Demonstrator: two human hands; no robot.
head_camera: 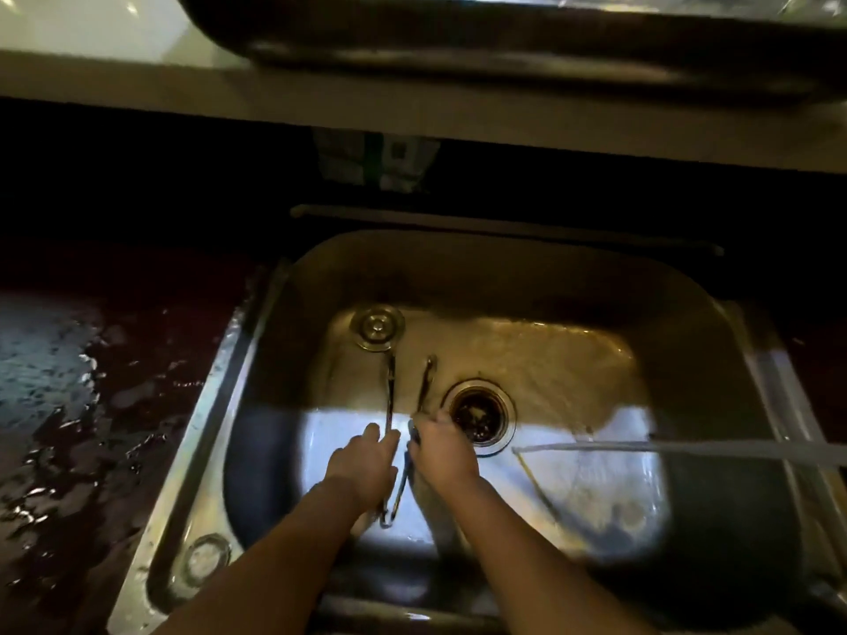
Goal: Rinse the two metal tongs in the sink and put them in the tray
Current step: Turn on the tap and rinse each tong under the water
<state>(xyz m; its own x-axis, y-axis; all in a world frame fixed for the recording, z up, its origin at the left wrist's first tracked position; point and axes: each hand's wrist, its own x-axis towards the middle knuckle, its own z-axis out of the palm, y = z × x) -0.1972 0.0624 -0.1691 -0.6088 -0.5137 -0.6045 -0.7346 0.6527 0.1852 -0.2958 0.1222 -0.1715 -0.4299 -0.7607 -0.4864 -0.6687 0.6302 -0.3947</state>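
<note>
Head cam, dim light, one bright patch on the basin floor.

L hand [364, 469]: grip clenched on the tongs [390, 396], fingers wrapped over the near part of the left arm. R hand [442, 451]: grip clenched round the right arm of the same tongs, about mid-length. From here I read it as one pair, hinge end nearest me, low betw. the two wrists, both arms spread and pointing away toward the back of the basin. Second pair: can't tell where it is.

Tongs sit inside the sink [687, 313], low over its floor; touching the floor or not, I can't tell. Left arm tip ends just below the loose plug [378, 326], which lies on the basin floor at back left. Right arm tip just left of the drain [479, 417]. R hand knuckles right beside the drain rim.

Hose [687, 449] comes in from the right edge, nozzle end over the basin right of the drain, well apart from the hands.

Table [68, 382] left of sink is dark and wet, puddles glinting. Metal tray [458, 43] on the ledge behind the sink, top of view.
</note>
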